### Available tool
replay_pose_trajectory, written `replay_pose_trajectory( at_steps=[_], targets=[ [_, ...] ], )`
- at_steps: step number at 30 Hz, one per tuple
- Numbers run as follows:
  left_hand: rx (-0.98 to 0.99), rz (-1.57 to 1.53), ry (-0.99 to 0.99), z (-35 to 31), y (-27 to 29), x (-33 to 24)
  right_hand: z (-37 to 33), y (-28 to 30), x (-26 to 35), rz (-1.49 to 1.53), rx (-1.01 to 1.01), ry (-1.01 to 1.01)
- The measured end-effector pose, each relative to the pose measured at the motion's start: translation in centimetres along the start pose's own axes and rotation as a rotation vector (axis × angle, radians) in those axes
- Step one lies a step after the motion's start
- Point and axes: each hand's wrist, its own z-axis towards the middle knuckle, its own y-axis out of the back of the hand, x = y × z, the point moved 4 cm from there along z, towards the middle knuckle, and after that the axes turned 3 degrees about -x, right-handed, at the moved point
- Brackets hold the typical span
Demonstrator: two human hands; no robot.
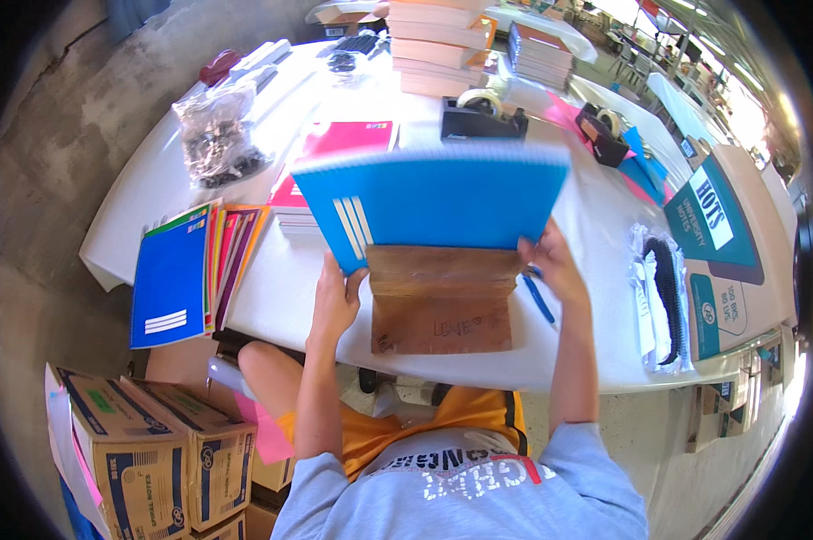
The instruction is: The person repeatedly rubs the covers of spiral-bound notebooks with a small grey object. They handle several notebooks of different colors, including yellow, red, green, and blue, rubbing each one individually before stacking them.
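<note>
A blue notebook [442,198] with white stripes on its cover stands tilted up in front of me; its top edge is blurred. My left hand [339,301] grips its lower left corner, fingers partly hidden behind it. At the lower right corner, my right hand [555,259] holds the same notebook. Whether more than one notebook is in the grip, I cannot tell. Right below the notebook's lower edge sits a brown stepped stand [442,324] with handwriting on its front. A slim blue tool [539,297], perhaps a pen, lies on the table beside my right hand.
Pink-red notebooks [339,139] are stacked behind, with fanned coloured notebooks [168,279] at left. Tape dispensers [483,119], a tall paper stack [433,54] and a bag of dark pieces [219,135] stand farther back. At right are a plastic-wrapped black bundle [663,297] and a carton [740,261].
</note>
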Motion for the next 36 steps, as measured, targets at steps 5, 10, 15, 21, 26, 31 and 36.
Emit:
replay_pose_trajectory(
  at_steps=[5,10,15,21,26,31,36],
  targets=[
    [0.012,0.038,-0.054,-1.4,0.3,0.9,-2.4,-2.6,-2.6,0.107,-0.171,-0.084],
    [-0.133,-0.653,0.364,1.2,0.7,-3.8,-3.3,-3.4,-2.3,0.184,-0.234,-0.174],
    [-0.151,-0.511,0.176,0.0,-2.0,-4.7,-6.8,-2.5,-2.0,0.057,-0.242,-0.091],
    [-0.434,-0.343,-0.122,0.9,2.4,-7.9,-7.1,13.2,2.3,-0.378,-0.532,0.201],
    [-0.250,0.321,-0.607,1.0,-2.2,-21.7,-9.2,26.2,-0.5,-1.572,-0.900,-0.288],
    [0.047,0.501,-0.542,2.3,-7.3,-21.8,-8.3,26.6,-4.7,-1.767,-0.645,-0.502],
    [-0.279,0.382,-0.720,2.6,-7.4,-23.7,-7.0,27.3,-6.3,-1.752,-0.628,-0.568]
  ],
)
